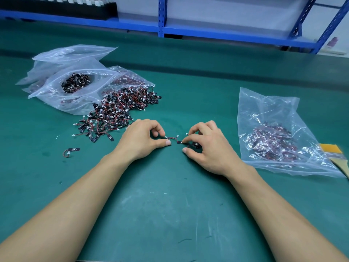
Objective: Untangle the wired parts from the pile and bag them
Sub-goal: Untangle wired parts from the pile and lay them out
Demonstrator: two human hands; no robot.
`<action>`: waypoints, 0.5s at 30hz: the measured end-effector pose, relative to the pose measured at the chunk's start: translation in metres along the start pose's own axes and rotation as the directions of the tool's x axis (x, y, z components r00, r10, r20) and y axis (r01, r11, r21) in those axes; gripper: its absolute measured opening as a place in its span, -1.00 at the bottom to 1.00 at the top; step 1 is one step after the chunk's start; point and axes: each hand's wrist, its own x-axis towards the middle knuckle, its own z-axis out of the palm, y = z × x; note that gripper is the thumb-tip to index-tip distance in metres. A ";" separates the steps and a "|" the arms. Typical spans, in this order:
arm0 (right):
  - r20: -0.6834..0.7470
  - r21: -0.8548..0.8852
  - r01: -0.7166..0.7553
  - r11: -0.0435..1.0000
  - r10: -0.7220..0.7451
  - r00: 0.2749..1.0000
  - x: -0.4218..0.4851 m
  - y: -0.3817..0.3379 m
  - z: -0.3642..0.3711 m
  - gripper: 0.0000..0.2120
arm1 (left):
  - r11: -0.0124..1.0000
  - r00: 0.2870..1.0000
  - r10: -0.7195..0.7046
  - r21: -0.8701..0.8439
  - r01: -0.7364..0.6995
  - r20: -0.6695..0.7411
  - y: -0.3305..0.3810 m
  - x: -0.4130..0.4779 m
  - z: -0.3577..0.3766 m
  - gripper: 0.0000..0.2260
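Head view shows two hands at work in the middle of the green surface [170, 205]. Between them is a small knot of wired parts [174, 139]. The left hand [140, 139] pinches one wire end with thumb and finger. The right hand [204, 148] pinches a little black piece, with its other fingers curled over more. The big pile [117, 114] lies just behind the left hand. This looks like the untangling step. Next, gentle pulling should free the parts, and then they go into the bag [273, 133] on the right.

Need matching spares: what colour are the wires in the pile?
Red and black in the pile, seen best in head view.
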 end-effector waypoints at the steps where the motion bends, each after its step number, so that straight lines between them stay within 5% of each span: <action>1: -0.009 -0.003 -0.011 1.000 0.011 1.000 0.000 0.001 0.000 -0.74 | 1.000 1.000 -0.012 -0.009 0.012 -0.002 0.000 0.000 0.000 -0.76; 15: -0.019 0.048 -0.030 0.998 0.031 0.999 0.000 -0.004 0.003 -0.66 | 0.998 0.998 0.052 0.025 -0.053 0.020 0.008 -0.004 0.006 -0.89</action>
